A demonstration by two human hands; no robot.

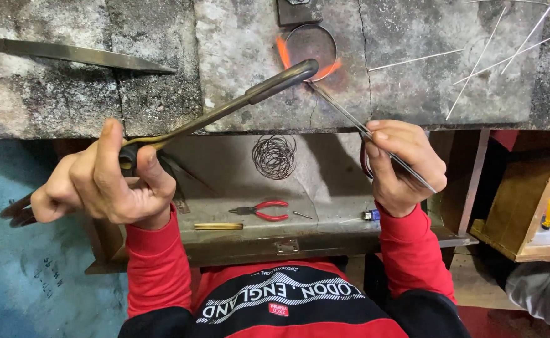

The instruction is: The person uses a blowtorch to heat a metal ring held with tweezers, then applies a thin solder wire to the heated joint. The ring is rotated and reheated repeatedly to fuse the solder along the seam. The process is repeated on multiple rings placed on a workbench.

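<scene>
left hand (103, 184): we grip the torch (225, 109) handle in a closed fist, its nozzle reaching up and right to the ring.
right hand (403, 164): we pinch a thin rod (350, 119) between thumb and fingers; its tip runs up-left to the flame.
ring (311, 45): wire hoop on the stone slab (413, 75), well beyond both hands, glowing orange at its edges.
tray below: red pliers (264, 209), wire coil (274, 156).

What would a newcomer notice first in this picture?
First, the orange flame licking a metal ring on the grey stone slab, top centre. The left hand aims a curved torch at it, while the right hand feeds a thin rod. Below lie red-handled pliers.
</scene>
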